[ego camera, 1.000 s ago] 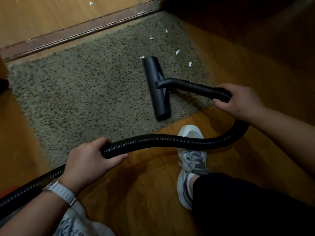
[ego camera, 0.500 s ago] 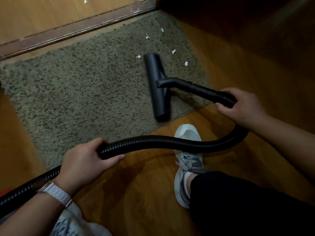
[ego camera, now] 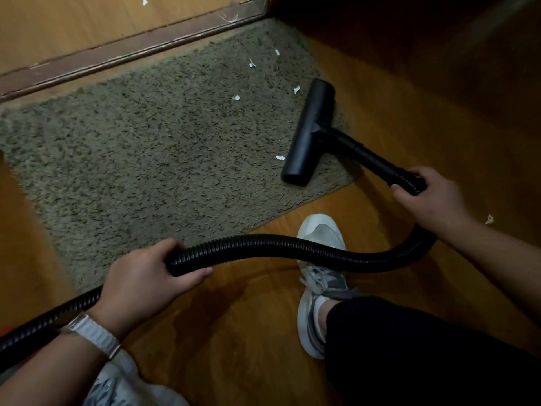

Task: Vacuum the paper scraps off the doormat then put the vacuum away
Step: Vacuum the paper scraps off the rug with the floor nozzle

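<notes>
A shaggy grey-green doormat [ego camera: 140, 159] lies on the wooden floor by a door threshold. Several small white paper scraps [ego camera: 236, 97] dot its far right part, and one scrap [ego camera: 280, 157] lies just left of the nozzle. The black vacuum nozzle [ego camera: 308, 133] rests flat on the mat's right edge. My right hand [ego camera: 430, 200] grips the black tube behind the nozzle. My left hand [ego camera: 143, 282] is closed around the ribbed black hose [ego camera: 292, 252], which curves between both hands and runs off at the lower left.
A brown door threshold [ego camera: 131, 51] runs along the mat's far side, with a scrap [ego camera: 144, 2] beyond it. Another scrap [ego camera: 489, 219] lies on the floor at right. My grey-white shoe [ego camera: 322, 276] and dark trouser leg stand under the hose. The far right corner is dark.
The nozzle has slid to the right, from the middle of the mat's right part to its right edge. One scrap now lies left of the nozzle. Both hands keep their grips.
</notes>
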`<state>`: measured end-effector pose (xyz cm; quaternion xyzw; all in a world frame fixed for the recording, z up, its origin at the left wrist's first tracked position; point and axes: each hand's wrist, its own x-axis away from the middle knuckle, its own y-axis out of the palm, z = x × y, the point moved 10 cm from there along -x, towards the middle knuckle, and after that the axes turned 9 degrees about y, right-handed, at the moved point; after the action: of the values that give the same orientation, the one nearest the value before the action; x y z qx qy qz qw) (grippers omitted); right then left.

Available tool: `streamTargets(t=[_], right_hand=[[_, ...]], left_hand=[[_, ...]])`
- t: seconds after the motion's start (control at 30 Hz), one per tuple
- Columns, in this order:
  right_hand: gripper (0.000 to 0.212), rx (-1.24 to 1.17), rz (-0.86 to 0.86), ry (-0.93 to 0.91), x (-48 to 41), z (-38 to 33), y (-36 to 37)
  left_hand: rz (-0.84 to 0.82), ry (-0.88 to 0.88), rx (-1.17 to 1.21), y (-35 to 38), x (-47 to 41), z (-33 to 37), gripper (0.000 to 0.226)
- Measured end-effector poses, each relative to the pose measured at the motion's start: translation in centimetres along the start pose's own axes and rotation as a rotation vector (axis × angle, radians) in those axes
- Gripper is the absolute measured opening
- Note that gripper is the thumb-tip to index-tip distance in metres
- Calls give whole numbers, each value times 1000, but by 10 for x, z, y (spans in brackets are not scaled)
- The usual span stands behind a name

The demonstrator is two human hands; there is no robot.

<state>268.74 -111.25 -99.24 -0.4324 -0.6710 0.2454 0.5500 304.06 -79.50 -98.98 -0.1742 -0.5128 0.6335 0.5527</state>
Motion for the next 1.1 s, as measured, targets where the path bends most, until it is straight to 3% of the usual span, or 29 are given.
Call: streamTargets(t=[0.27,0.57,0.93,1.1], right_hand=[[37,207,-80,-251,15,-47,22],[44,3,91,18,11,7,-11],[34,40,-56,-79,-2,-22,11],[39,-2,30,10,-4,-3,-1]], left_hand=[[38,16,-28,-3,-1,1,76],[25,16,-12,-1,0,1,76],[36,9,-1,0,0,-1,75],[38,-15,7,3,0,-7,83]])
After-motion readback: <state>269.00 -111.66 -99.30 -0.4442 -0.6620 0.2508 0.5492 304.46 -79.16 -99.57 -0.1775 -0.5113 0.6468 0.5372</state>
